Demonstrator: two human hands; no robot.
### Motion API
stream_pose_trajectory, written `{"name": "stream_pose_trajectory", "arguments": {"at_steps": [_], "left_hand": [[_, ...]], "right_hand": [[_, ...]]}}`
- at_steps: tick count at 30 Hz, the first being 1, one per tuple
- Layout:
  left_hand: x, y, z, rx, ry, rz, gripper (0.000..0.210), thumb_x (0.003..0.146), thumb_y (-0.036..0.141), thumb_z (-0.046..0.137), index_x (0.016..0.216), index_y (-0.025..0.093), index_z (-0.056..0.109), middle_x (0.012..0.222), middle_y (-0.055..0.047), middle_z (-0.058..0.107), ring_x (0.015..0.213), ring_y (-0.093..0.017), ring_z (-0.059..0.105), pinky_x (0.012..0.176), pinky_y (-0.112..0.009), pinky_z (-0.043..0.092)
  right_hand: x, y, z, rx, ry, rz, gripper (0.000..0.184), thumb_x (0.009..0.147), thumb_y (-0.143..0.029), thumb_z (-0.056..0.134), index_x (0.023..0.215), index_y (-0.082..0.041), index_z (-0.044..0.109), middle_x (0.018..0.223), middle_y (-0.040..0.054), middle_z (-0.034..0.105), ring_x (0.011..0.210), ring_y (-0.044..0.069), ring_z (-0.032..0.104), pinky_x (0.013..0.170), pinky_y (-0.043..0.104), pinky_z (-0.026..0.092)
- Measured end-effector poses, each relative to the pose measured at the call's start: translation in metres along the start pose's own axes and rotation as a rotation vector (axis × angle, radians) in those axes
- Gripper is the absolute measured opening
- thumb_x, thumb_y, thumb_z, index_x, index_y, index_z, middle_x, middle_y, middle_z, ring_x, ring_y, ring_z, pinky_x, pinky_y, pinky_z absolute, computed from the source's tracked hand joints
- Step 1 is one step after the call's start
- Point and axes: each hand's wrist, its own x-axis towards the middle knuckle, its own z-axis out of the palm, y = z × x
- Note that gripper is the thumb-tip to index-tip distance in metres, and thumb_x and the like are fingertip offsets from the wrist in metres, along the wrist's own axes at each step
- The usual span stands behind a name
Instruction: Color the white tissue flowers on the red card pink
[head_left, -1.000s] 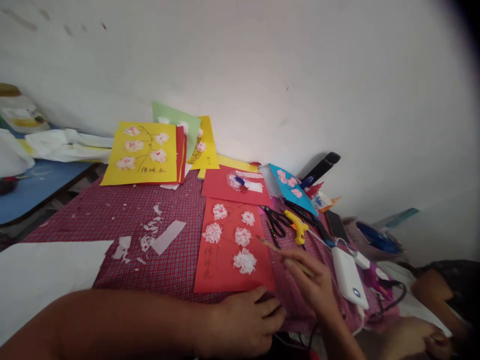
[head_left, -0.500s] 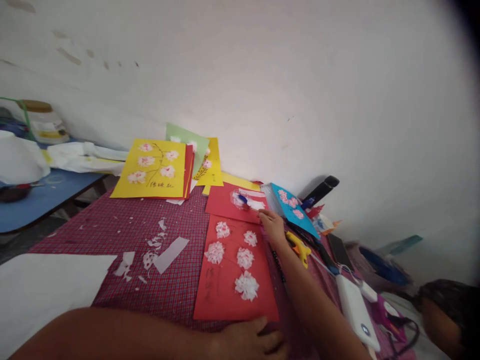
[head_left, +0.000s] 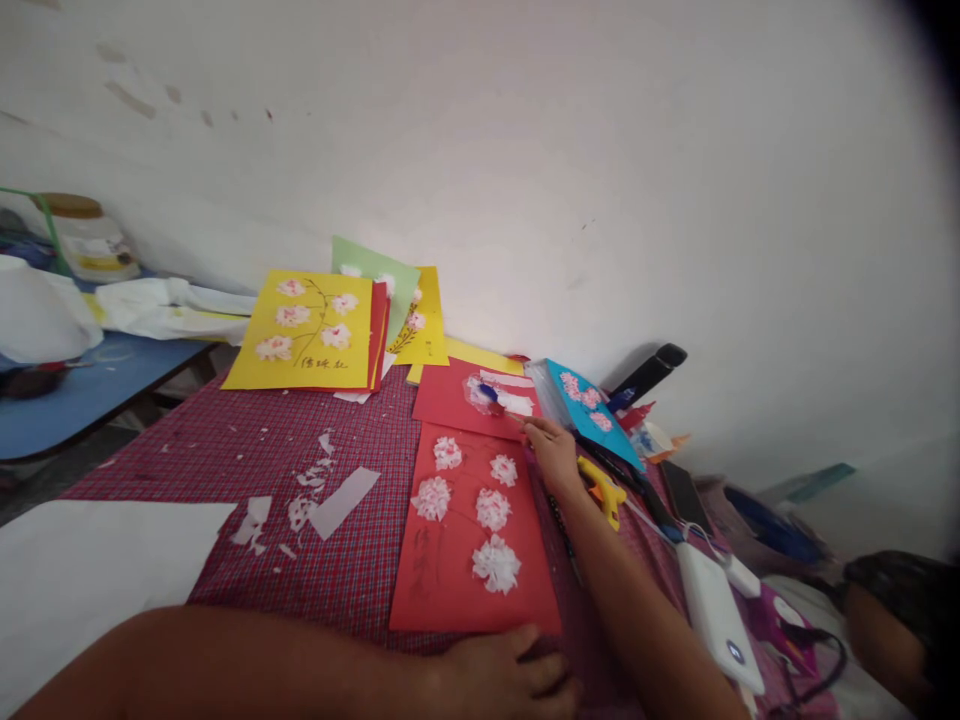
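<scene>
A red card (head_left: 465, 600) with several crumpled white-and-pink paper flowers lies before me, a drawn stem and handwriting on it. At its lower edge rests my left hand (head_left: 502, 675), fingers stretched out and holding nothing. Beyond the card, my right hand (head_left: 551, 448) pinches the thin handle of what looks like a paintbrush (head_left: 513, 414). Its tip points to a clear shallow dish (head_left: 475, 394) with a pinkish tint and a dark blue piece at it. Under the dish lies another red sheet (head_left: 442, 395), white paper strips (head_left: 514, 403) beside it.
Yellow flower card (head_left: 285, 375) and other cards lean at the back left. Paper scraps (head_left: 304, 512) litter the checked cloth (head_left: 225, 450). On the right are a blue card (head_left: 592, 405), yellow glue gun (head_left: 602, 490) and white power bank (head_left: 716, 610). A person's head (head_left: 892, 620) shows far right.
My right hand has shifted slightly right, and a reddish tip now shows near the blue piece at the dish. My left hand stays at the card's lower edge. The view has tilted slightly.
</scene>
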Motion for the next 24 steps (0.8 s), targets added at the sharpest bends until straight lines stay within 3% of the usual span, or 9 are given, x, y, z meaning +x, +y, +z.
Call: {"name": "stream_pose_trajectory", "arguments": {"at_steps": [8, 11, 16, 20, 24], "left_hand": [[0.006, -0.014, -0.034, -0.249, -0.057, 0.022, 0.022, 0.097, 0.036, 0.062, 0.094, 0.039, 0.083, 0.134, -0.004, 0.068, 0.124, -0.026, 0.062, 0.102, -0.047, 0.045], [0.006, -0.014, -0.037, -0.282, -0.082, 0.017, 0.019, 0.094, 0.035, 0.065, 0.093, 0.036, 0.084, 0.137, -0.006, 0.066, 0.127, -0.028, 0.06, 0.104, -0.049, 0.043], [0.004, -0.012, -0.037, -0.304, -0.11, 0.017, 0.016, 0.09, 0.037, 0.07, 0.099, 0.033, 0.083, 0.141, -0.008, 0.064, 0.128, -0.03, 0.058, 0.104, -0.049, 0.044], [0.005, -0.016, -0.041, -0.317, -0.105, 0.01, 0.018, 0.087, 0.037, 0.074, 0.102, 0.03, 0.083, 0.143, -0.009, 0.063, 0.134, -0.031, 0.054, 0.11, -0.05, 0.041], [0.006, -0.017, -0.042, -0.319, -0.086, 0.031, 0.017, 0.086, 0.034, 0.076, 0.1, 0.027, 0.083, 0.133, -0.008, 0.068, 0.136, -0.035, 0.052, 0.12, -0.057, 0.031]], "right_hand": [[-0.024, -0.024, -0.03, -0.031, 0.009, 0.017, 0.044, 0.072, -0.047, 0.08, 0.098, -0.012, 0.079, 0.078, 0.0064, 0.077, 0.062, 0.015, 0.063, 0.055, 0.025, 0.045], [-0.062, -0.031, -0.056, -0.054, -0.013, 0.027, 0.042, 0.078, -0.049, 0.079, 0.101, -0.013, 0.08, 0.088, 0.0094, 0.079, 0.067, 0.017, 0.066, 0.056, 0.025, 0.048], [-0.159, -0.022, -0.094, -0.091, -0.014, 0.055, 0.036, 0.086, -0.048, 0.078, 0.106, -0.019, 0.081, 0.095, 0.0106, 0.081, 0.079, 0.022, 0.073, 0.066, 0.029, 0.057], [-0.214, -0.021, -0.093, -0.13, -0.08, 0.079, 0.032, 0.089, -0.049, 0.075, 0.101, -0.021, 0.084, 0.093, 0.0097, 0.082, 0.079, 0.024, 0.076, 0.071, 0.032, 0.062], [-0.228, -0.03, -0.078, -0.205, -0.137, -0.011, 0.031, 0.093, -0.05, 0.071, 0.098, -0.023, 0.084, 0.091, 0.0085, 0.082, 0.082, 0.025, 0.077, 0.075, 0.032, 0.063]]}}
